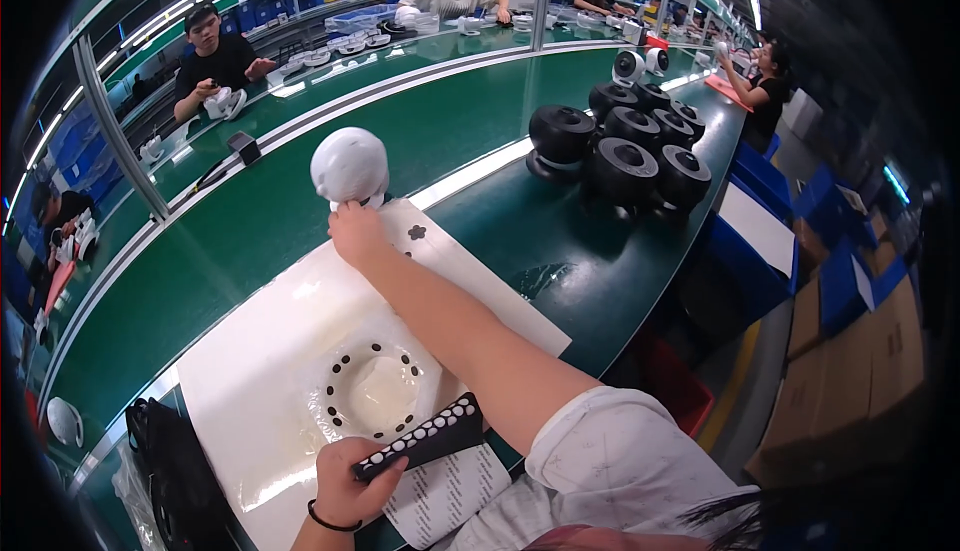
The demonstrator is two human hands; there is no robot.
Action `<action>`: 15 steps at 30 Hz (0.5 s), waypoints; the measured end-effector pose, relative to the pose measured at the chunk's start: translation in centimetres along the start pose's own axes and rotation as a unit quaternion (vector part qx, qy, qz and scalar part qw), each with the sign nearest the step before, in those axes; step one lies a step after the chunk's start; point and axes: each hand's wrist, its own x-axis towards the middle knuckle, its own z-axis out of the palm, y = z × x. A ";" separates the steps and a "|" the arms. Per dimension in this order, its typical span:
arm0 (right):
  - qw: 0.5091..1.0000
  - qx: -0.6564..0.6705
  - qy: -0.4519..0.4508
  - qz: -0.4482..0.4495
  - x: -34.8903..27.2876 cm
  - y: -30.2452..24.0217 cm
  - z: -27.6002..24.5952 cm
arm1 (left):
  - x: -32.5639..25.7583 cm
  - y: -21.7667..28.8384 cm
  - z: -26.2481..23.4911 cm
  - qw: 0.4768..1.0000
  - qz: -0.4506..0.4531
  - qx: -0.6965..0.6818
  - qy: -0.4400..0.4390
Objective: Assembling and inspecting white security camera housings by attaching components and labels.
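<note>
The white round device (349, 161) sits just beyond the right hand (357, 235), whose fingers close on its base at the white board's (240, 381) far edge; the left hand's (348, 476) fingers grip a black strip (452, 438). Green surface (225, 256) spreads left of the device; bench (490, 219) lies between board and black devices (627, 169)

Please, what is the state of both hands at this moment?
Left hand: closed, holding a flat black strip with round white spots.
Right hand: touching the lower part of a white, ball-shaped device; grip cannot be told.
</note>
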 end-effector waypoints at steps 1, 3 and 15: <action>1.000 -0.003 0.000 0.003 -0.2 0.5 0.0 | 0.0 0.0 0.1 1.000 -0.009 0.002 -0.006; 0.994 0.048 -0.096 0.006 -0.7 1.8 -0.6 | 0.0 0.2 0.5 1.000 -0.015 0.004 -0.014; 0.717 0.657 0.171 -0.159 -2.1 2.8 -26.9 | 1.0 -0.7 -0.5 0.998 -0.009 -0.016 -0.061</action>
